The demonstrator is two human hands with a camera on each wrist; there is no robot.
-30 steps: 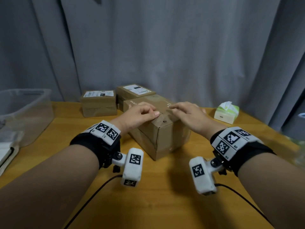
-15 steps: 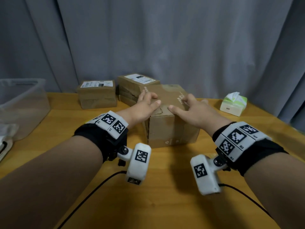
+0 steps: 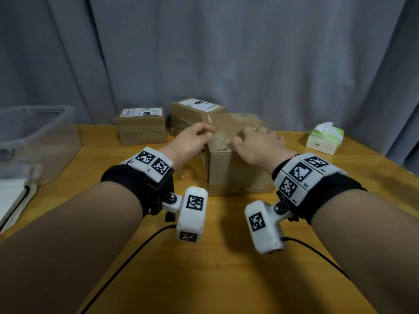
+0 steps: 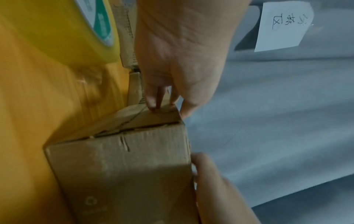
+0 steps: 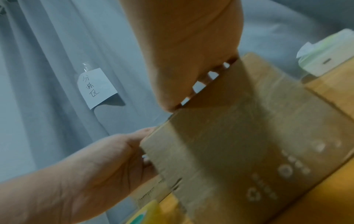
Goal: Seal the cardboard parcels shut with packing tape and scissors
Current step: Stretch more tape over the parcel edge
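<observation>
A plain cardboard box point(image 3: 238, 171) stands in the middle of the wooden table point(image 3: 226, 279), its near face square to me. My left hand point(image 3: 205, 134) grips its top left corner, thumb above and fingers curled round the edge point(image 5: 147, 151). My right hand point(image 3: 247, 135) curls over the top near edge, fingers on the lid and thumb at the front point(image 5: 172, 104). A yellow tape roll point(image 4: 72, 30) lies on the table just left of the box. No scissors are in sight.
Two labelled parcels point(image 3: 141, 125) point(image 3: 197, 111) stand behind the box by the grey curtain. A green tissue pack point(image 3: 324, 139) sits at the right, a clear plastic bin point(image 3: 38, 137) and a notebook point(image 3: 13, 198) at the left. Camera cables trail toward me.
The box has been turned from a corner-on pose until its front face points at me. Both hands shifted from flat on the lid to holding its near top edge.
</observation>
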